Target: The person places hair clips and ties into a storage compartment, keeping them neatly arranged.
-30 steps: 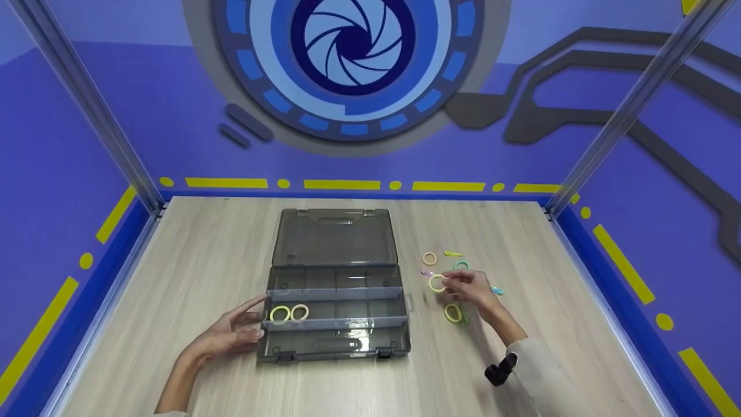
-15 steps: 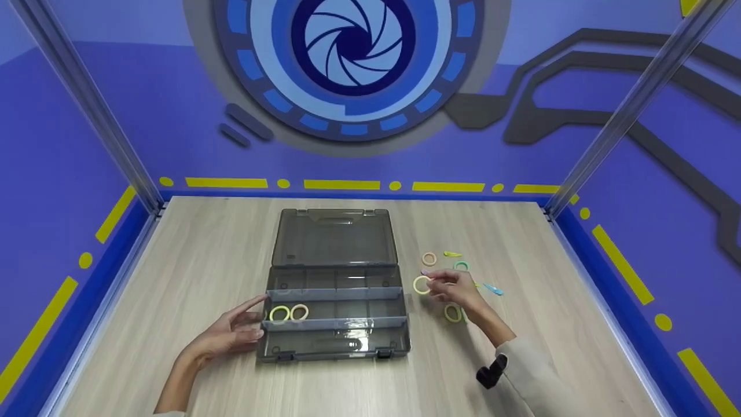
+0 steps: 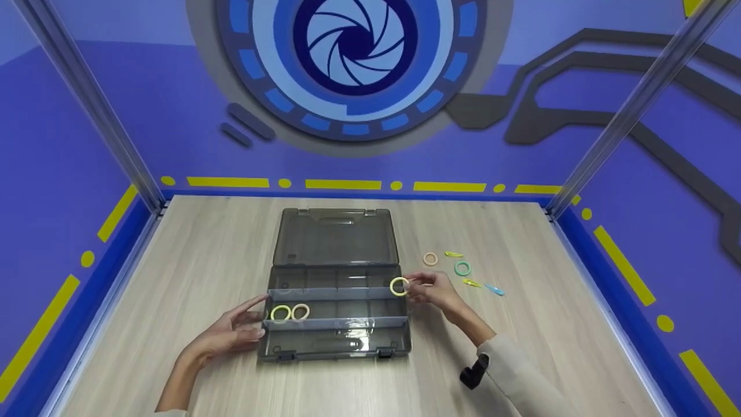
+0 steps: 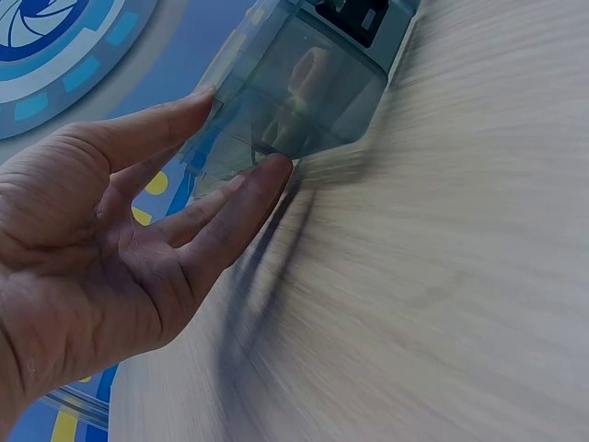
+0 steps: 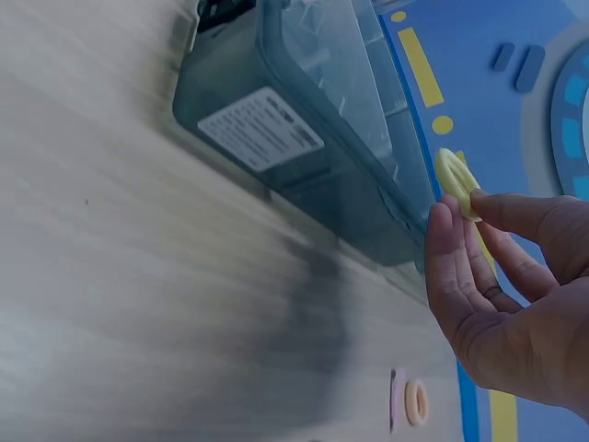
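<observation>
A smoky clear compartment box [image 3: 324, 346] stands on the table with its lid [image 3: 336, 237] swung back. Inside its middle row, at the left end, are a yellow-green hair tie [image 3: 272, 314] and a peach one next to it. Against the box's left side rest the fingertips of my left hand [image 3: 223, 336], fingers extended; the left wrist view shows them touching the clear wall. My right hand [image 3: 437, 292] pinches a pale yellow hair tie [image 5: 451, 180] between thumb and fingers, held up over the box's right edge.
Right of the box lie a peach hair tie [image 3: 424, 259], a green hair tie [image 3: 456, 269], two yellow hair clips [image 3: 454, 254] and a blue clip [image 3: 494, 289]. A purple clip [image 5: 397, 401] shows in the right wrist view. Blue-purple walls surround the table.
My right hand has carried the pale yellow hair tie leftward from the loose pieces to the box's right edge. The left hand has stayed at the box's side.
</observation>
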A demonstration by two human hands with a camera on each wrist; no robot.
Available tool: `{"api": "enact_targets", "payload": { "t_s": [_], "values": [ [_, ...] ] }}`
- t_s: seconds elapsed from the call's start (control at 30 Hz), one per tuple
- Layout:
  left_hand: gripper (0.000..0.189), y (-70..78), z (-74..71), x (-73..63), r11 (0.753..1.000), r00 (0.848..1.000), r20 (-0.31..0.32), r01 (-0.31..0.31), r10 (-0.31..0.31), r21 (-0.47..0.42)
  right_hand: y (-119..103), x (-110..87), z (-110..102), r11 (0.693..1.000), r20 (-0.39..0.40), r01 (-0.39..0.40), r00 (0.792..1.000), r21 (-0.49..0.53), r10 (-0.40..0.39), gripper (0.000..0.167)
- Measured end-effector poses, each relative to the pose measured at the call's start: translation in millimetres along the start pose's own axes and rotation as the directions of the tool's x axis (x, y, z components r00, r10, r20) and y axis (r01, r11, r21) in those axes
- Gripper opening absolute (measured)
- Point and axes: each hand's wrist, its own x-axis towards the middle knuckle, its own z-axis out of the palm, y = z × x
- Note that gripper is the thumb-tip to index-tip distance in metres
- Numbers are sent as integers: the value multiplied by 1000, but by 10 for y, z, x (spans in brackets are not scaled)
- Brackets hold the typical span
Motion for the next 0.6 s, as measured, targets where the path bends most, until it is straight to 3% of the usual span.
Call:
{"api": "enact_targets", "payload": {
  "t_s": [0.2,0.43,0.6],
  "values": [
    [86,-17,-32,3,998,998,37,-58,58,5,13,61,201,999,22,31,999,26,-32,34],
    [87,-14,-2,1,1000,1000,1,11,-11,-8,-13,102,414,995,90,83,992,57,-88,31],
    [86,-17,-5,1,1000,1000,6,-5,5,-14,-11,116,553,994,144,64,987,89,-77,31]
  ]
}}
